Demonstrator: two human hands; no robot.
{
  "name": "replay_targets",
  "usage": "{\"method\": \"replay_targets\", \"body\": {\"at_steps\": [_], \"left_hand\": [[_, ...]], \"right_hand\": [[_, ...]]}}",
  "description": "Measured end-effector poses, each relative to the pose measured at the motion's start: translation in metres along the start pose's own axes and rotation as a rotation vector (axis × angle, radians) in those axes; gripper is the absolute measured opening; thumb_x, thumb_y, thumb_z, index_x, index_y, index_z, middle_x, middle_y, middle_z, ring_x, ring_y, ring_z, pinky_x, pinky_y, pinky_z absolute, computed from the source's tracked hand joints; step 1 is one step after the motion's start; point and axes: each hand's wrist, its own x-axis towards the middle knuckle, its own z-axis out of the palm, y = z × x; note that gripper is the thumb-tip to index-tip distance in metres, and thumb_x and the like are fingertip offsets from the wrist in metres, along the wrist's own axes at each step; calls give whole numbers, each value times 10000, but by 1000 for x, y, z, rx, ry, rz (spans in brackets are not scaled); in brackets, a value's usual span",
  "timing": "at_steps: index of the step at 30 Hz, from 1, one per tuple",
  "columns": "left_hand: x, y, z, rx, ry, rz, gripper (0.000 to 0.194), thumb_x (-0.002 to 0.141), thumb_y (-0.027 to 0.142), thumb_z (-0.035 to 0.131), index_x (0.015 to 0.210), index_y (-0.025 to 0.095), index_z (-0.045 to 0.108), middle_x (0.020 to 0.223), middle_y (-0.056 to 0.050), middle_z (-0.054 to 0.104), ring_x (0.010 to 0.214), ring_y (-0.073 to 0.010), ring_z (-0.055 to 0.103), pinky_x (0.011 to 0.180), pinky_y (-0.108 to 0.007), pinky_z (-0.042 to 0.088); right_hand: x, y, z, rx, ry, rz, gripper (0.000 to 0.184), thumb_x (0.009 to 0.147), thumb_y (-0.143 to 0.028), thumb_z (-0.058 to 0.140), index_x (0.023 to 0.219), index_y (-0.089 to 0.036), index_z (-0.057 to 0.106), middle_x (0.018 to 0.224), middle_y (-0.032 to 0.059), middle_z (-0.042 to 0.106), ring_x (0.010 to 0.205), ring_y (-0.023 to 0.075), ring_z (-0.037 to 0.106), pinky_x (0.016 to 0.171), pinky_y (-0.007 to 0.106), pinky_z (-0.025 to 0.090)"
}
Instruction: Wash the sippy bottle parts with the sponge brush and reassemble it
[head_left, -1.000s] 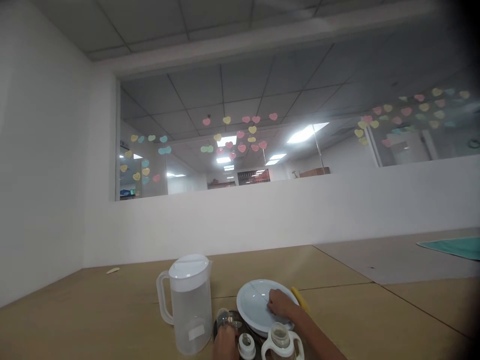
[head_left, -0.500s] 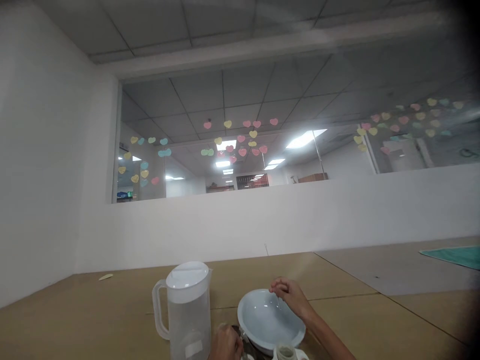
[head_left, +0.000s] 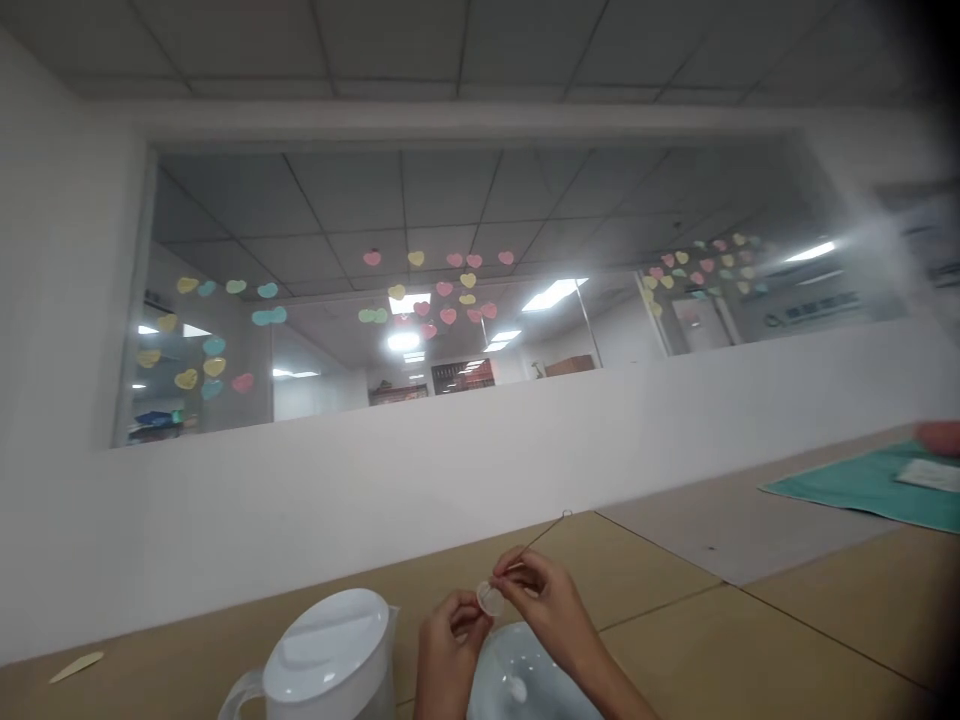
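My left hand [head_left: 454, 640] is closed, pinching the edge of a small, round, translucent disc [head_left: 490, 600] between thumb and fingertips. A thin wire rod [head_left: 546, 530] with a small loop at its upper end is pinched in my right hand [head_left: 546, 607]. Its lower end is hidden by the fingers, close against the disc, so I cannot tell whether they touch. Both hands are raised above a pale blue-white bowl [head_left: 514, 675], whose lower part is cut off by the frame. To the left stands a white lidded pitcher [head_left: 330, 650], with its handle on the left.
On the far right of the table [head_left: 660, 620] lies a teal cloth [head_left: 825, 490] with a white flat item [head_left: 930, 475] on it. A pale flat sliver [head_left: 76, 667] rests at far left. Behind the table rises a white wall [head_left: 360, 520] with a window above.
The view has swung right and up. My left hand has come up from beside the pitcher with the disc. My right hand has moved from over the bowl to meet it, still pinching the wire rod.
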Motion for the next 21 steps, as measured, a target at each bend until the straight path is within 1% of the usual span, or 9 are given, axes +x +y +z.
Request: {"method": "replay_targets", "body": {"at_steps": [2, 3, 5, 7, 11, 15, 18, 21], "left_hand": [[4, -9, 6, -92, -57, -36, 283, 682, 397, 637, 795, 138, 648, 788, -92, 694, 797, -220, 649, 741, -294, 495], [5, -13, 8, -125, -65, -47, 326, 674, 429, 648, 812, 133, 654, 806, -102, 698, 806, -226, 648, 741, -301, 497], [6, -17, 11, -173, -45, -58, 384, 653, 474, 667, 817, 127, 663, 838, -117, 701, 815, -234, 647, 750, -315, 499], [5, -17, 12, -195, -16, -58, 404, 639, 489, 677, 813, 125, 668, 871, -124, 700, 831, -238, 644, 760, -321, 498], [2, -9, 9, -191, 19, -67, 404, 665, 467, 663, 872, 120, 666, 921, -126, 692, 860, -231, 635, 757, -311, 488], [-1, 3, 11, -212, 37, -57, 388, 671, 449, 673, 887, 127, 659, 920, -116, 688, 904, -230, 626, 784, -304, 478], [-5, 16, 17, -240, 25, -13, 361, 709, 423, 655, 919, 130, 645, 964, -117, 678, 930, -220, 616, 812, -301, 469], [-8, 28, 23, -234, -16, 38, 328, 743, 395, 632, 935, 129, 633, 977, -115, 672, 915, -206, 614, 828, -301, 463]], "right_hand": [[2, 6, -3, -62, 35, 9, 195, 697, -366, 612, 714, -172, 596, 706, 32, 634, 692, 166, 618, 647, 259, 466], [3, 8, -6, -92, 41, 15, 181, 693, -352, 603, 705, -171, 597, 698, 30, 631, 682, 163, 613, 640, 257, 463], [5, 10, -13, -138, 32, 24, 150, 680, -322, 588, 690, -173, 595, 674, 21, 623, 664, 159, 601, 629, 253, 457], [7, 7, -20, -167, 23, 22, 126, 674, -300, 572, 687, -175, 590, 651, 10, 613, 652, 153, 592, 625, 251, 451], [4, -11, -27, -235, 24, 3, 111, 696, -278, 531, 691, -179, 583, 652, 8, 614, 646, 147, 585, 618, 250, 440], [-1, -25, -25, -265, 1, -32, 131, 725, -289, 515, 711, -184, 593, 690, 19, 640, 677, 153, 603, 645, 255, 451], [-4, -29, -22, -329, 11, -81, 147, 731, -292, 506, 717, -188, 609, 701, 23, 656, 669, 154, 609, 658, 263, 453], [-6, -28, -21, -370, 18, -113, 146, 726, -285, 500, 704, -194, 612, 680, 22, 662, 652, 159, 612, 648, 268, 451]]}}
